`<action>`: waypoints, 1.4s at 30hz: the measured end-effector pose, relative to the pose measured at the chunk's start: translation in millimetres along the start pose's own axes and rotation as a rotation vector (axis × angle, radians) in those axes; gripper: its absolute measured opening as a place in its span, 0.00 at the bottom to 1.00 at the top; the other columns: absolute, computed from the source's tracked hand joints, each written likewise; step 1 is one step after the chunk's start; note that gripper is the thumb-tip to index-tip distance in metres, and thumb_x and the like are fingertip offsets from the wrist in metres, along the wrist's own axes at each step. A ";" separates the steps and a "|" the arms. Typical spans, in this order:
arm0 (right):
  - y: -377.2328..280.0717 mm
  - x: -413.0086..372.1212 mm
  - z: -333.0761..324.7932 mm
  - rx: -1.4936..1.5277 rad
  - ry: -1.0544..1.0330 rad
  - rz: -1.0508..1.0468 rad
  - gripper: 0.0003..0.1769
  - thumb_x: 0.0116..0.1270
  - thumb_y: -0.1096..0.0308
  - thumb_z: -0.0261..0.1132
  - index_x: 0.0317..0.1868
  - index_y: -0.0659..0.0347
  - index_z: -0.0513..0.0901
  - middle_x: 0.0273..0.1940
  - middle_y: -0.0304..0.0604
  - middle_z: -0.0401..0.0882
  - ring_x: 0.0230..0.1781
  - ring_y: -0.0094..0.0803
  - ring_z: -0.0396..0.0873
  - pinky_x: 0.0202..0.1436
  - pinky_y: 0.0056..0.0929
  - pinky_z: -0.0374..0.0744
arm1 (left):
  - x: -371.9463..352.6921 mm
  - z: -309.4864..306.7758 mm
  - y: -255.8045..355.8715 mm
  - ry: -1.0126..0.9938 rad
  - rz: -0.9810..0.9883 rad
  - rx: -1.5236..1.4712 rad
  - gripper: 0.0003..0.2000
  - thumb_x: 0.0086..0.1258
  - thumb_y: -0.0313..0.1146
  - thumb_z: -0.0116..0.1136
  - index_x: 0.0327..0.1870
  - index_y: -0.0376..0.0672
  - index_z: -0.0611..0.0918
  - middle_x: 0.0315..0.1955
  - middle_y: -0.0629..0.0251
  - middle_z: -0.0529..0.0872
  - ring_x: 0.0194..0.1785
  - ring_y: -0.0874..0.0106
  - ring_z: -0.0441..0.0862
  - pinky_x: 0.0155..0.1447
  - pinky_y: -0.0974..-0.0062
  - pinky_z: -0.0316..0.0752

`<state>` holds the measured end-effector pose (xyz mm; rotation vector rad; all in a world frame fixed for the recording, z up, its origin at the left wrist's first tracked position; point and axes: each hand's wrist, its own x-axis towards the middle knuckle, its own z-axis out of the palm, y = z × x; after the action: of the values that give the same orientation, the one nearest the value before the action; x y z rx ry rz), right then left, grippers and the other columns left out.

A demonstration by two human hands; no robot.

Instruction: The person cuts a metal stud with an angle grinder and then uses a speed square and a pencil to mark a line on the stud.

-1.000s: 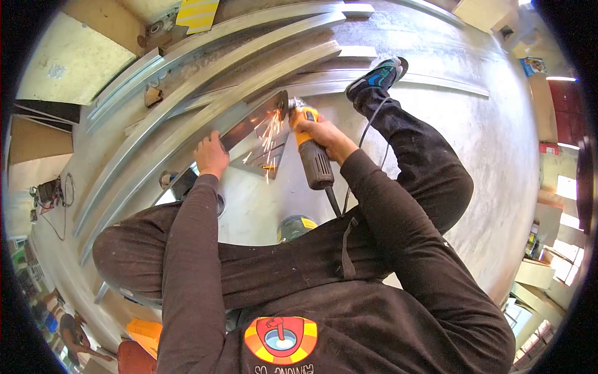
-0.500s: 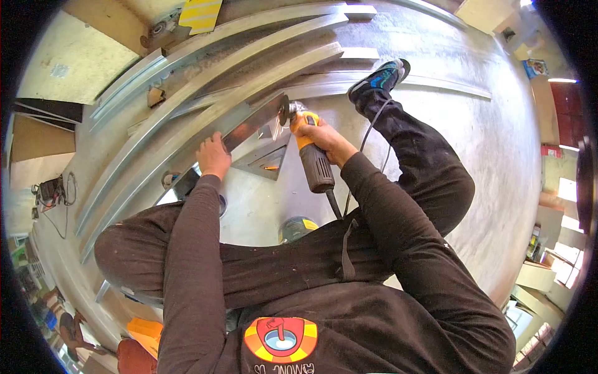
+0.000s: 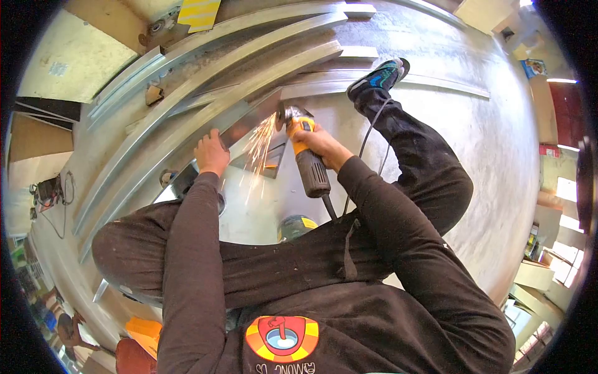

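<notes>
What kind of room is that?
It looks like a metal workshop, though I can't be certain. A hand holds a yellow-and-black grinder that throws bright sparks, and long metal bars lie across the floor.

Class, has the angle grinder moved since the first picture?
Yes: the angle grinder has shifted slightly down the view, bringing its disc nearer the triangular square.

Yellow-black grinder point(image 3: 312, 172), sparking against metal bar point(image 3: 249, 119)
</notes>
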<state>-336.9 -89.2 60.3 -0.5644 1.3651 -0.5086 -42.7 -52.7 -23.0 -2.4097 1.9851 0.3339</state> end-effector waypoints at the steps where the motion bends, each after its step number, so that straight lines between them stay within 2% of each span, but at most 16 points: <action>1: 5.1 -4.4 -0.9 -0.026 -0.047 0.021 0.17 0.57 0.69 0.70 0.46 0.58 0.77 0.32 0.38 0.78 0.26 0.29 0.78 0.30 0.33 0.80 | 1.1 -3.1 1.3 -0.045 -0.033 -0.005 0.28 0.58 0.36 0.70 0.61 0.50 0.73 0.48 0.55 0.83 0.56 0.54 0.81 0.56 0.50 0.75; 3: 12.1 -4.8 -2.6 -0.063 -0.104 0.033 0.24 0.55 0.71 0.72 0.52 0.60 0.76 0.35 0.40 0.79 0.30 0.30 0.79 0.35 0.34 0.82 | -3.1 -8.4 4.0 0.012 -0.005 0.006 0.29 0.56 0.37 0.72 0.60 0.50 0.73 0.48 0.56 0.83 0.56 0.54 0.81 0.55 0.50 0.75; 4: 15.2 -0.6 -3.9 -0.059 -0.101 0.028 0.24 0.55 0.71 0.72 0.52 0.60 0.76 0.35 0.40 0.79 0.30 0.30 0.79 0.35 0.34 0.82 | -4.3 -10.3 5.9 0.065 0.020 0.018 0.30 0.55 0.37 0.73 0.60 0.50 0.73 0.47 0.56 0.82 0.56 0.54 0.81 0.54 0.50 0.74; 6: 16.7 1.3 -2.9 -0.102 -0.042 0.020 0.31 0.53 0.73 0.74 0.57 0.62 0.72 0.39 0.42 0.79 0.34 0.31 0.79 0.36 0.36 0.82 | -5.1 -8.5 8.9 0.119 0.041 0.071 0.29 0.54 0.37 0.73 0.58 0.50 0.73 0.48 0.57 0.82 0.56 0.54 0.81 0.53 0.51 0.74; 7: 12.6 -3.6 -4.4 -0.114 0.030 0.025 0.39 0.51 0.73 0.75 0.63 0.63 0.65 0.42 0.44 0.77 0.36 0.32 0.80 0.37 0.37 0.83 | -4.8 -6.6 7.2 0.171 0.057 0.124 0.28 0.54 0.36 0.74 0.56 0.49 0.73 0.48 0.58 0.82 0.56 0.54 0.80 0.52 0.52 0.74; 8: 12.0 -4.4 -3.8 -0.109 0.030 0.024 0.39 0.51 0.73 0.75 0.63 0.63 0.65 0.42 0.44 0.77 0.36 0.32 0.80 0.37 0.37 0.83 | -1.7 -5.8 3.8 0.172 0.061 0.128 0.28 0.54 0.36 0.74 0.56 0.49 0.73 0.48 0.58 0.82 0.56 0.54 0.80 0.52 0.52 0.74; 11: 14.4 3.1 -8.7 -0.096 0.157 -0.147 0.48 0.51 0.70 0.75 0.68 0.64 0.55 0.44 0.48 0.77 0.39 0.35 0.81 0.40 0.37 0.84 | 20.4 -12.8 -4.8 0.044 0.082 0.096 0.25 0.51 0.34 0.73 0.51 0.47 0.74 0.44 0.55 0.84 0.51 0.52 0.83 0.49 0.52 0.75; 12: 20.4 7.3 -10.7 -0.091 0.159 -0.147 0.48 0.51 0.70 0.75 0.68 0.64 0.55 0.44 0.48 0.77 0.39 0.35 0.81 0.40 0.37 0.84 | 29.4 -18.4 -10.9 -0.090 0.085 0.001 0.24 0.50 0.33 0.72 0.49 0.46 0.75 0.41 0.53 0.85 0.49 0.50 0.83 0.47 0.51 0.76; 13: 26.7 11.8 -11.6 -0.186 0.218 -0.208 0.49 0.51 0.68 0.75 0.69 0.64 0.54 0.45 0.52 0.79 0.40 0.41 0.82 0.43 0.39 0.84 | 34.8 -22.4 -15.4 -0.224 0.087 -0.093 0.22 0.49 0.32 0.71 0.46 0.45 0.75 0.38 0.51 0.86 0.46 0.48 0.84 0.46 0.51 0.77; 14: 31.8 16.6 -13.7 -0.280 0.279 -0.269 0.50 0.52 0.65 0.75 0.69 0.65 0.53 0.46 0.56 0.80 0.42 0.46 0.84 0.46 0.42 0.84 | 36.7 -23.8 -16.3 -0.224 0.093 -0.089 0.22 0.49 0.32 0.71 0.46 0.45 0.75 0.38 0.51 0.86 0.46 0.48 0.84 0.46 0.51 0.77; 15: 31.7 14.1 -11.6 -0.274 0.283 -0.269 0.50 0.52 0.65 0.75 0.69 0.65 0.53 0.46 0.56 0.80 0.42 0.46 0.84 0.46 0.42 0.84 | 38.1 -23.4 -16.3 -0.213 0.097 -0.086 0.22 0.49 0.31 0.70 0.45 0.44 0.75 0.36 0.50 0.86 0.45 0.47 0.85 0.45 0.51 0.78; 17: 36.7 7.3 -3.0 -0.527 0.368 -0.288 0.53 0.53 0.60 0.73 0.72 0.65 0.50 0.48 0.65 0.82 0.47 0.58 0.85 0.52 0.46 0.83 | 41.1 -20.5 -15.0 -0.207 0.108 -0.083 0.21 0.48 0.30 0.68 0.45 0.44 0.76 0.34 0.49 0.87 0.43 0.45 0.85 0.45 0.51 0.79; 20: 41.4 3.5 17.4 -0.513 0.393 -0.249 0.55 0.53 0.59 0.72 0.74 0.65 0.48 0.46 0.69 0.83 0.48 0.63 0.84 0.54 0.49 0.82 | 40.5 -17.4 -17.4 -0.256 0.075 -0.085 0.21 0.48 0.30 0.68 0.45 0.44 0.76 0.36 0.49 0.87 0.45 0.46 0.85 0.45 0.50 0.79; 28: 40.1 -0.6 47.6 -0.496 0.398 -0.193 0.55 0.54 0.60 0.71 0.76 0.63 0.46 0.48 0.69 0.82 0.49 0.64 0.83 0.55 0.50 0.81 | 36.0 -11.6 -13.7 -0.203 0.039 -0.066 0.19 0.51 0.30 0.67 0.45 0.46 0.76 0.39 0.51 0.86 0.47 0.46 0.85 0.47 0.43 0.76; 40: 35.8 -1.6 65.1 -0.389 0.402 -0.227 0.55 0.55 0.61 0.70 0.77 0.58 0.46 0.53 0.68 0.80 0.53 0.64 0.82 0.59 0.50 0.79 | 27.7 -13.8 -5.3 -0.200 0.005 -0.027 0.21 0.54 0.29 0.67 0.50 0.46 0.75 0.44 0.51 0.85 0.53 0.48 0.83 0.52 0.41 0.76; 42: 30.8 -3.6 68.5 -0.421 0.409 -0.267 0.53 0.55 0.57 0.71 0.75 0.58 0.48 0.52 0.65 0.81 0.52 0.60 0.83 0.57 0.47 0.80 | 27.5 -15.4 -3.2 -0.210 0.000 -0.019 0.21 0.54 0.29 0.67 0.50 0.46 0.75 0.45 0.51 0.84 0.53 0.48 0.83 0.53 0.41 0.76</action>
<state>-269.1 -57.9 51.0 -1.0375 1.8169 -0.5750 -32.3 -80.8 -12.9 -2.2769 1.8997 0.5826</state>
